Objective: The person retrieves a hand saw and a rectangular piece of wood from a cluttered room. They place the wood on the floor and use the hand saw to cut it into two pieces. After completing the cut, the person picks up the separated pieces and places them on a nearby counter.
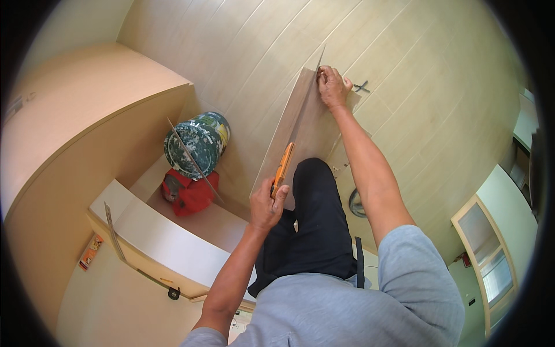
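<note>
My left hand [267, 203] is closed around an orange utility knife [282, 168], which points away from me over a wood-look plank [315, 124]. The plank lies on the floor in front of my knee. At its far end, my right hand [333, 87] has its fingers curled on a thin metal straightedge [321, 56]. One end of the straightedge sticks out beyond those fingers; its line runs back along the plank toward the knife. The knife's blade is too small to make out.
A paint-splashed bucket [193, 147] stands left, a thin metal strip [188, 147] across it, beside a red cloth [196, 195]. A white-topped ledge [167, 222] carries a metal ruler [113, 231] and black tape measure [173, 294]. A dark cross-shaped piece [361, 87] lies right of my right hand.
</note>
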Motion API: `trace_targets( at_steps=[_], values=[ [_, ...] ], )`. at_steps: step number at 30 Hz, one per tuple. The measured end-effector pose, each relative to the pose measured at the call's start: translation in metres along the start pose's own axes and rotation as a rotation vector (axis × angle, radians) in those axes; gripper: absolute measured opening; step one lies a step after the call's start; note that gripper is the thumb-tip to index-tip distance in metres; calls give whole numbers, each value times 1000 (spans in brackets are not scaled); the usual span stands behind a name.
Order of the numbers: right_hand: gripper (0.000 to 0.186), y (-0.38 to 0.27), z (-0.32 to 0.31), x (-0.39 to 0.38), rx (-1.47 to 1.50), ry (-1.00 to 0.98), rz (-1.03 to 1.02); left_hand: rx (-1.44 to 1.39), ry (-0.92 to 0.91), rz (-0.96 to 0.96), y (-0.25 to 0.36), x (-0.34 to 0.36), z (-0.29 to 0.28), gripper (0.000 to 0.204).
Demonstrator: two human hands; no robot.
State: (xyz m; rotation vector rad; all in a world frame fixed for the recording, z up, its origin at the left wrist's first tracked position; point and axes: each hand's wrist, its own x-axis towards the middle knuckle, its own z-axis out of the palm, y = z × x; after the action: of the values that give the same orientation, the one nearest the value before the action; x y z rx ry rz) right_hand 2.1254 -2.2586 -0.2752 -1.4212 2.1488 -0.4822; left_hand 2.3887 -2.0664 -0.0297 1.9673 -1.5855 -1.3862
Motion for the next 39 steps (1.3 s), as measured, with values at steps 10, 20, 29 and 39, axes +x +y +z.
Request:
trace_targets(
  at_steps=[10,20,29,39],
  values=[
    [22,0,-2,2,55,-58,49,3,-77,-44,53,1,-22,56],
    [20,-2,-8,-1,98,-71,68,103,-96,-56,70,-26,-44,49],
    [19,-5,-7,0,84,-50,54,131,-68,-3,58,-41,-51,47],
    [19,-4,-8,-2,55,-29,31,195,-115,19,50,-43,-55,45]
  ],
)
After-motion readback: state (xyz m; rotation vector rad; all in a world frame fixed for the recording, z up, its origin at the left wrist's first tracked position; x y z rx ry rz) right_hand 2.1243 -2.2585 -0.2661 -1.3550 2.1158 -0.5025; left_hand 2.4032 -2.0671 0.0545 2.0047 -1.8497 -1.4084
